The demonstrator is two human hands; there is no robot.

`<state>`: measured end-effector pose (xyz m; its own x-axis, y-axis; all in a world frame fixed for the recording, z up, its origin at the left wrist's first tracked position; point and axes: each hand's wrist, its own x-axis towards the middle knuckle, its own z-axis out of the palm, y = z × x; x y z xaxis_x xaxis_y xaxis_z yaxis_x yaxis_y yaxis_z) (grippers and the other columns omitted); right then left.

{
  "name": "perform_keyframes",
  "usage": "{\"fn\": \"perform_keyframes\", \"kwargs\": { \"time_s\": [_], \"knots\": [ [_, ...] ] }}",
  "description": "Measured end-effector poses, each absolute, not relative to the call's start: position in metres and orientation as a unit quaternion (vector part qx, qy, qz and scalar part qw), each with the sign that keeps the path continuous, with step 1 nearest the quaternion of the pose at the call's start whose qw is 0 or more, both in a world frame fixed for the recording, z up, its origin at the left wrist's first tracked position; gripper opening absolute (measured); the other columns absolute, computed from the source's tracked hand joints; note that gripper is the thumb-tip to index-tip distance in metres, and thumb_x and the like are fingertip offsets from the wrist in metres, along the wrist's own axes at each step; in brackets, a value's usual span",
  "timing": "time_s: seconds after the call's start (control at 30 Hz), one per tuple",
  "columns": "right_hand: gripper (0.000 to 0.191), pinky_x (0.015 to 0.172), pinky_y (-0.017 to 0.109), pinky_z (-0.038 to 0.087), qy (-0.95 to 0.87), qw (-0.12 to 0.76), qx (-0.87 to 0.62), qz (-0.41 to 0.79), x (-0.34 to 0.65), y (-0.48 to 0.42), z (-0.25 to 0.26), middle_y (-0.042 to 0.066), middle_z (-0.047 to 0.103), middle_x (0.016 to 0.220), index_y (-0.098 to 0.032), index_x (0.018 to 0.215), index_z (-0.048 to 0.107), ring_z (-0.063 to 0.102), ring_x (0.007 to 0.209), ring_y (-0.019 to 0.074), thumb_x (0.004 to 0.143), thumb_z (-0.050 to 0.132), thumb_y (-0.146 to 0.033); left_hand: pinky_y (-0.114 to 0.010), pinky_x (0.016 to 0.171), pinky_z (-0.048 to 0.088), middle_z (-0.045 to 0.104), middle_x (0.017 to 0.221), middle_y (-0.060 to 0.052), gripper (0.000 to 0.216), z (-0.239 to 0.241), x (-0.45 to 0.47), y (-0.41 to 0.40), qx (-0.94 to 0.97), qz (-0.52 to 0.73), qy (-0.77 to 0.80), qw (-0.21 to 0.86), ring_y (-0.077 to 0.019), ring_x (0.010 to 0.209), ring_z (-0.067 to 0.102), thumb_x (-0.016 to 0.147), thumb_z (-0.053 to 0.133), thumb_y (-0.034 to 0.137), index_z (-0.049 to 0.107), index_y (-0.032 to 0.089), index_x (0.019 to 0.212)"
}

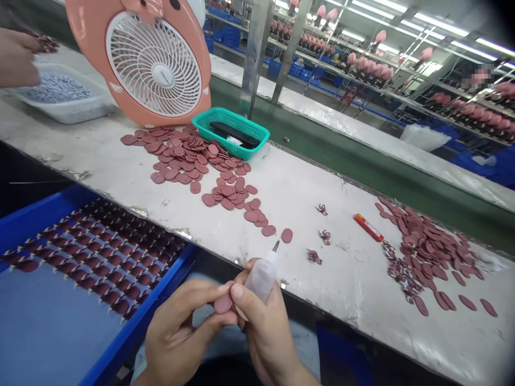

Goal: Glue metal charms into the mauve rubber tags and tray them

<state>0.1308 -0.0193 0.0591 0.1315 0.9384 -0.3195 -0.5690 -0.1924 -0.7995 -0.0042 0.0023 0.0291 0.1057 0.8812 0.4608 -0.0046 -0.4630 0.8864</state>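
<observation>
Close to my lap, my left hand pinches a flat reddish oval disc between thumb and fingertips. My right hand is wrapped round a translucent glue bottle with its dark thin nozzle pointing up. The right thumb meets the left fingertips at the disc's edge; what lies between them is partly hidden. Just beyond the nozzle, a single oval disc lies on the white table. A loose pile of similar discs spreads to the upper left of it.
A blue tray at left holds rows of assembled pieces. Behind stand an orange fan, a green basket and a white tub; another person's hand is near the tub. Rightward lie a red tube and more discs.
</observation>
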Motion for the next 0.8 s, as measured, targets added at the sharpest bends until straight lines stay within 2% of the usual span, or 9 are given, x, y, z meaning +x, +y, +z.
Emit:
{"fn": "perform_keyframes", "kwargs": {
  "time_s": [0.1,0.2,0.3,0.4,0.57,0.7,0.8],
  "knots": [
    [0.054,0.041,0.013,0.032,-0.242,0.571,-0.475,0.625,0.137,-0.026,0.057,-0.008,0.057,0.066,-0.021,0.104,0.05,0.042,0.046,0.0035,0.079,0.079,-0.059,-0.022,0.071,0.058,0.073,0.089,-0.002,0.014,0.026,-0.006,0.006,0.657,0.577,0.32,0.365,-0.0155,0.077,0.069,0.095,0.069,0.021,0.074,0.024,0.108],
    [0.056,0.038,0.013,0.033,-0.245,0.543,-0.483,0.642,0.151,-0.029,0.054,-0.006,0.06,0.066,-0.02,0.106,0.051,0.047,0.047,0.0053,0.081,0.075,-0.063,-0.024,0.067,0.057,0.069,0.081,-0.002,0.01,0.033,-0.003,0.009,0.654,0.529,0.306,0.445,-0.017,0.071,0.067,0.098,0.065,0.031,0.073,0.025,0.1],
    [0.059,0.035,0.013,0.03,-0.207,0.543,-0.447,0.68,0.158,-0.03,0.051,-0.007,0.06,0.061,-0.02,0.105,0.052,0.046,0.043,0.0056,0.071,0.086,-0.053,-0.024,0.066,0.055,0.067,0.075,-0.002,0.017,0.042,0.001,0.006,0.647,0.477,0.301,0.514,-0.0179,0.068,0.065,0.095,0.068,0.042,0.076,0.027,0.093],
    [0.06,0.035,0.012,0.027,-0.166,0.57,-0.412,0.691,0.155,-0.029,0.05,-0.008,0.06,0.058,-0.022,0.103,0.05,0.044,0.041,0.0044,0.065,0.091,-0.043,-0.025,0.067,0.055,0.068,0.077,-0.003,0.018,0.045,0.005,0.001,0.612,0.458,0.306,0.567,-0.0195,0.071,0.066,0.089,0.075,0.045,0.078,0.03,0.099],
    [0.057,0.035,0.012,0.033,-0.186,0.597,-0.431,0.651,0.146,-0.031,0.053,-0.008,0.059,0.063,-0.023,0.107,0.045,0.044,0.04,0.0043,0.074,0.084,-0.048,-0.029,0.061,0.058,0.066,0.081,-0.001,0.027,0.039,0.012,-0.004,0.431,0.44,0.319,0.721,-0.0206,0.069,0.068,0.08,0.084,0.045,0.078,0.028,0.1],
    [0.062,0.04,0.016,0.043,-0.24,0.583,-0.47,0.618,0.16,-0.044,0.059,-0.004,0.063,0.077,-0.031,0.121,0.035,0.059,0.058,0.0136,0.08,0.074,-0.059,-0.017,0.058,0.052,0.064,0.071,0.002,0.038,0.039,0.013,0.001,0.271,0.44,0.332,0.789,-0.0101,0.061,0.061,0.071,0.088,0.051,0.077,0.025,0.096],
    [0.066,0.045,0.018,0.041,-0.268,0.533,-0.574,0.561,0.18,-0.057,0.067,0.0,0.066,0.089,-0.037,0.13,0.034,0.061,0.069,0.0167,0.081,0.073,-0.057,-0.013,0.053,0.051,0.069,0.085,0.001,0.04,0.045,0.01,0.007,0.174,0.452,0.306,0.82,-0.0102,0.069,0.066,0.069,0.089,0.054,0.078,0.026,0.095]
  ]
}}
